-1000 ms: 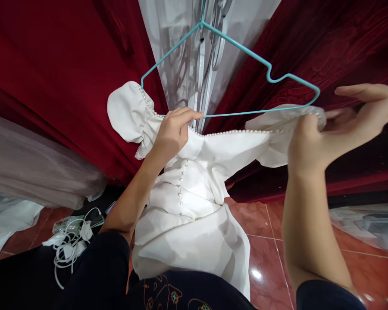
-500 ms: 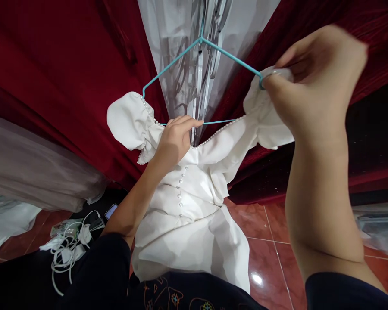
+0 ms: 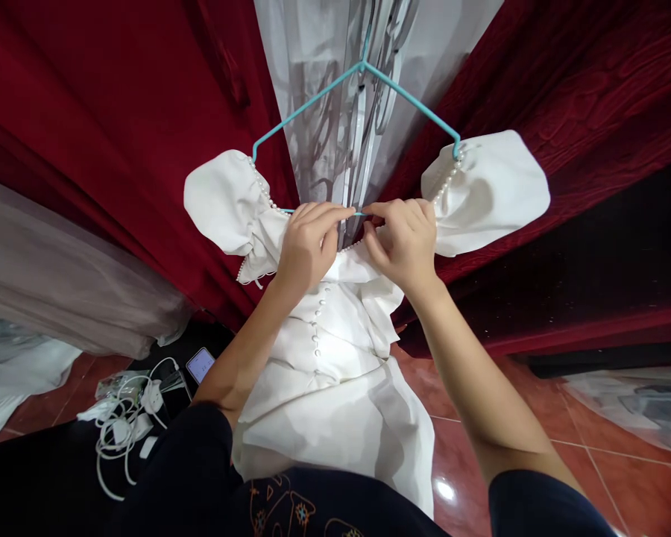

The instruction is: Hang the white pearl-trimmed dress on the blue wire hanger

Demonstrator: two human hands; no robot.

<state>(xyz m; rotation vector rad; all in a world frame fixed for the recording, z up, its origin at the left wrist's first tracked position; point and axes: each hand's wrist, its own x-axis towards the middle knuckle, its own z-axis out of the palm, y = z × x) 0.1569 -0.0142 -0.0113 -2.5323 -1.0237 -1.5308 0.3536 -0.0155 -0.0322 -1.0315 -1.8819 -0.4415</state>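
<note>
A white dress (image 3: 335, 388) with puffed sleeves, a pearl-trimmed neckline and a row of covered buttons hangs on a light-blue hanger (image 3: 411, 101). Both shoulder straps are looped over the hanger's ends. At the neckline's left side, my left hand (image 3: 309, 250) is closed over the bodice, its fingers lying along the hanger's lower bar. Opposite it, my right hand (image 3: 405, 242) is closed at the right side of the neckline, fingertips at the same bar. The fabric under both palms is hidden.
Dark red curtains (image 3: 117, 112) flank a white metal frame (image 3: 358, 149) behind the hanger. To the lower left lie a phone (image 3: 200, 364), tangled white cables (image 3: 117, 432) and a plastic packet. Reddish floor tiles (image 3: 464, 462) show below, with sheer pale fabric (image 3: 61, 261) at the left.
My right hand has left the right shoulder strap and come down and left to the neckline, beside my left hand. The right sleeve now hangs free on the hanger's end.
</note>
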